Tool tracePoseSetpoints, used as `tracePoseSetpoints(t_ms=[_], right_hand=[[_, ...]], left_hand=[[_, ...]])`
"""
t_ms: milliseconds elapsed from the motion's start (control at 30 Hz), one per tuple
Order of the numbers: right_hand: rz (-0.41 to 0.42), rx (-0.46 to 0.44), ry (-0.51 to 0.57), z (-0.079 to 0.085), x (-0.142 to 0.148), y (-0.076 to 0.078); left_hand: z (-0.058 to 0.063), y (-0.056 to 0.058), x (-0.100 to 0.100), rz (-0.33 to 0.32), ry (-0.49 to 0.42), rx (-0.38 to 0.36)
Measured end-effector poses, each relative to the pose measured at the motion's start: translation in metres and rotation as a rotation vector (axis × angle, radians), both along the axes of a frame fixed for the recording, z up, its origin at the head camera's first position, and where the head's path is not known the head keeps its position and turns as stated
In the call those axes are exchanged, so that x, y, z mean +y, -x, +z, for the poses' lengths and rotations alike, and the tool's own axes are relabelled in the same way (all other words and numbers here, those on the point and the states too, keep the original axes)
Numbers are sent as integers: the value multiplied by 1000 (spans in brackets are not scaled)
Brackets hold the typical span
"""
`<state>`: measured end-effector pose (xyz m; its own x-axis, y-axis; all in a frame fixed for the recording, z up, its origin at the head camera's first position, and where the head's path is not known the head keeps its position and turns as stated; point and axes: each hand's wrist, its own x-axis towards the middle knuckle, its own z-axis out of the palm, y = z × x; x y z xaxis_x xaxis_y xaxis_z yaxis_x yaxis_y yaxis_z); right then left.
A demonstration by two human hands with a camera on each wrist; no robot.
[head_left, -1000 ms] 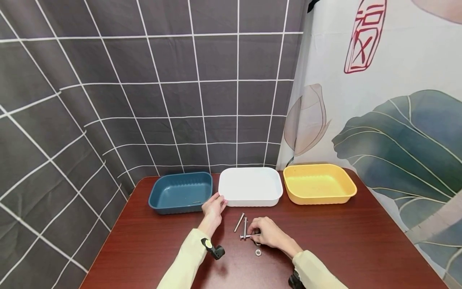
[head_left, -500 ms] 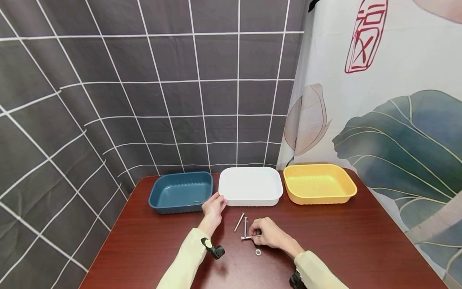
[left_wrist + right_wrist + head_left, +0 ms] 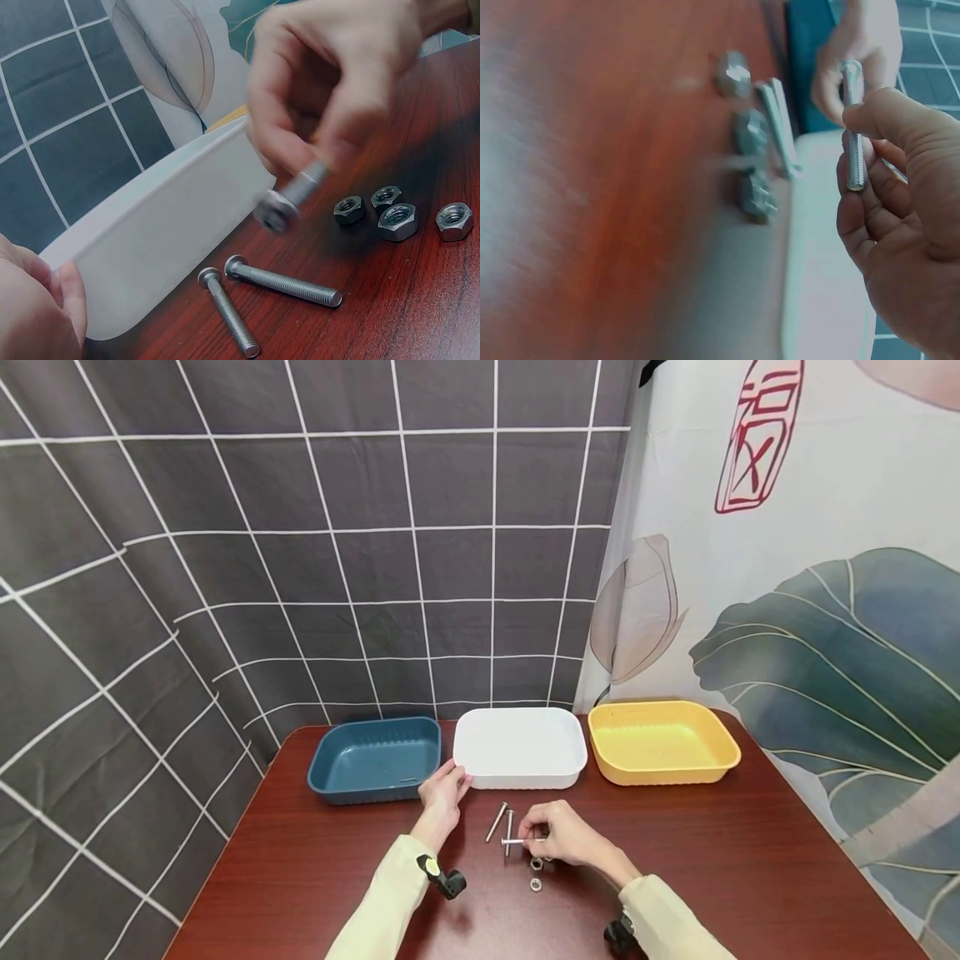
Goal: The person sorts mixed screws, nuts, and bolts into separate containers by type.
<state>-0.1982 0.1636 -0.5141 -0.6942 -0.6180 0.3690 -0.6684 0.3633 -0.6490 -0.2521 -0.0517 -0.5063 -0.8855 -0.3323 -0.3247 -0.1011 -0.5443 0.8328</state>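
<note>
My right hand (image 3: 564, 835) pinches a silver bolt (image 3: 514, 841) between thumb and fingers, held above the table. In the right wrist view, the thumb crosses the middle of this bolt (image 3: 856, 166). Two more bolts lie on the table: one bolt (image 3: 289, 286) has its head close to that of the other bolt (image 3: 231, 315). Several hex nuts (image 3: 398, 223) sit below the right hand. At the white tray's (image 3: 517, 777) front left corner, my left hand (image 3: 442, 793) grips the edge, its thumb (image 3: 73, 300) against the outer wall.
A dark blue tray (image 3: 352, 795) stands left of the white one, with a small thin item (image 3: 408, 780) inside. To the right is a yellow tray (image 3: 667, 775). All three line the back of the reddish-brown table (image 3: 300, 877), before a grey gridded curtain (image 3: 450, 564).
My right hand has lifted the bolt up from beside the other two and away from the table, uncovering nuts beneath it. The left hand has stayed at the white tray's corner.
</note>
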Motion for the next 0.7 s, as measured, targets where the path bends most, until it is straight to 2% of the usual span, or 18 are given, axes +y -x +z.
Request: tracePoseSetpoints(t_ms=[333, 700], right_hand=[[-101, -60, 58, 30, 9, 25], [-138, -36, 85, 40, 12, 54]], left_hand=[[-2, 1, 0, 20, -4, 1], [-1, 1, 2, 23, 0, 4]])
